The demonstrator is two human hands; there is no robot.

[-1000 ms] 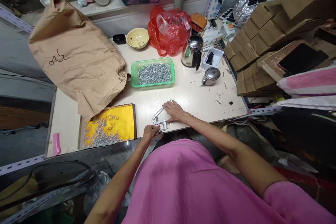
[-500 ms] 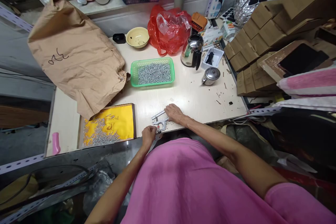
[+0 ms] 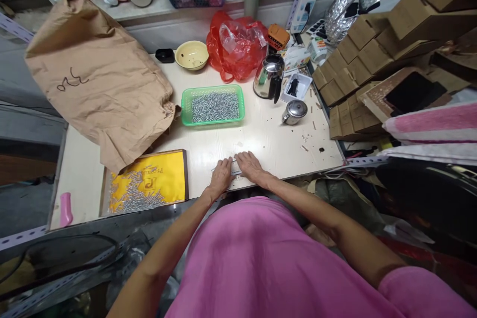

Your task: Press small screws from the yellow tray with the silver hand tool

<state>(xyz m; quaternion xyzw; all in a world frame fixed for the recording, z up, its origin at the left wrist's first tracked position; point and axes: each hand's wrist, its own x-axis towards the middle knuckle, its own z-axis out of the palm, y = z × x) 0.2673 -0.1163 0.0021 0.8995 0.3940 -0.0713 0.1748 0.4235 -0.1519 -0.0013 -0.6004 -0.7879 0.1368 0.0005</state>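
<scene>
Near the front edge of the table, a silvery metal plier-like hand tool (image 3: 235,168) lies mostly hidden beneath my hands. My left hand (image 3: 222,175) covers its left end, fingers curled down over it. On the other end, my right hand (image 3: 249,166) is closed round the handles. A small part of the metal shows between the two hands. To the left is a tray with a yellow bottom (image 3: 169,174), with many small metal pins (image 3: 139,196) spread in it. Behind my hands stands a green plastic basket (image 3: 212,122) filled with similar short metal pieces.
A big brown paper bag (image 3: 100,79) leans at the left. Towards the back are a cream bowl (image 3: 192,56), a red plastic bag (image 3: 236,52), a steel kettle (image 3: 267,77) and a lidded steel cup (image 3: 295,112). Cardboard boxes (image 3: 357,69) are stacked at the right. A pink handle (image 3: 66,208) lies front left.
My left hand has moved up and right from the table edge onto the tool, hiding its left end. My right hand stays on the handles. The view has shifted slightly.
</scene>
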